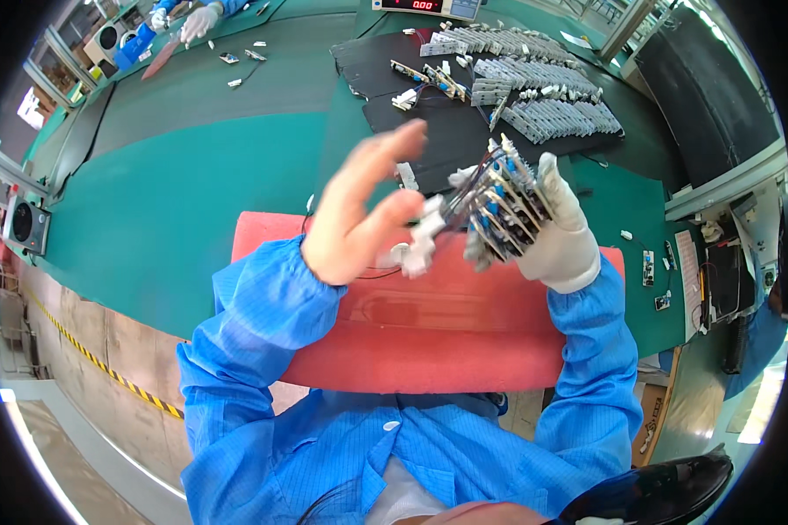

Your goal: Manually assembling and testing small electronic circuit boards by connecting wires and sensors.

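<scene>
1. Head view, general arrangement. From my remote station I look down on two hands above a red pad point(429, 359), which lies on the near edge of a green table point(184, 175), presumably as a soft surface for handling.

2. Head view, right hand. The gloved right hand point(552, 223) grasps a bundle of circuit boards point(503, 206), fanned side by side with the thumb upright at their outer side. I judge that this grip keeps the boards together and leaves their wired side facing the other hand.

3. Head view, left hand. The bare left hand point(359, 197) is unclenched, thumb and forefinger apart, and blurred. Its thumb lies beside the white plugs point(425, 232); I cannot tell whether they touch. Dark wires point(460, 206) run between boards and plugs, hanging toward this hand, probably so that they stay clear of the boards.

4. Head view, beyond the hands. Rows of pale parts point(547, 74) stand closely packed on a black sheet point(359, 66), apparently ordered to save room. Loose boards point(446, 83) lie beside them, and a scale point(425, 7) with a red display stands behind, perhaps kept out of the working area.
</scene>
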{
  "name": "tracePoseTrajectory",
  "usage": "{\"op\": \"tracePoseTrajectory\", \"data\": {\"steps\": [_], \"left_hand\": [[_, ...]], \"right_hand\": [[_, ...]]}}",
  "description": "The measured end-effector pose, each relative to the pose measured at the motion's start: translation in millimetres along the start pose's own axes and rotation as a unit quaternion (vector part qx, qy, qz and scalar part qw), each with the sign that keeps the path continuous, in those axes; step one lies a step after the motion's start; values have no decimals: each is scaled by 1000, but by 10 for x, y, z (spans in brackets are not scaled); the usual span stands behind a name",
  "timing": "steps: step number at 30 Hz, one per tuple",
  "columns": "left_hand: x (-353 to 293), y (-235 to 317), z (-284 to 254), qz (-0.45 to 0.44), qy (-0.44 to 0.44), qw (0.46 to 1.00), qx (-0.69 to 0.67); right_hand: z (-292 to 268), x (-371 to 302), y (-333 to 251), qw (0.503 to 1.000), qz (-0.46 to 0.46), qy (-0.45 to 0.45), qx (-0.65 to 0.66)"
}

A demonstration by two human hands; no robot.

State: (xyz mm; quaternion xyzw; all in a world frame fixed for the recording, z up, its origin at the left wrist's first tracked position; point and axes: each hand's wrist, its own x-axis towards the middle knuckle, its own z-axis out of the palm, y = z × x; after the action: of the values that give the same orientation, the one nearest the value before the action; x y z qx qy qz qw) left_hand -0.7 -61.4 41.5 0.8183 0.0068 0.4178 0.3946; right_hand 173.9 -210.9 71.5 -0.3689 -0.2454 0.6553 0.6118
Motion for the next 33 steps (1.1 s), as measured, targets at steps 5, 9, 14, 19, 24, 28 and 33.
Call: {"op": "tracePoseTrajectory", "data": {"steps": [5,9,14,19,24,28,33], "left_hand": [[-91,255,284,-330,-60,917,-217],[-216,147,346,-305,-48,943,-122],[-272,120,366,-276,-37,955,-99],[-254,37,299,-160,-35,986,-28],[-270,0,126,-139,-60,986,66],[-281,108,119,-149,-64,986,50],[-304,156,132,-176,-79,980,56]], "right_hand": [[-7,-68,123,997,31,70,-14],[7,1,264,984,-15,165,-65],[-35,39,414,960,-116,198,-158],[16,43,384,942,-106,270,-169],[-5,59,274,972,6,223,-80],[-115,40,283,988,31,113,104],[-220,-58,286,997,23,50,-47]]}}
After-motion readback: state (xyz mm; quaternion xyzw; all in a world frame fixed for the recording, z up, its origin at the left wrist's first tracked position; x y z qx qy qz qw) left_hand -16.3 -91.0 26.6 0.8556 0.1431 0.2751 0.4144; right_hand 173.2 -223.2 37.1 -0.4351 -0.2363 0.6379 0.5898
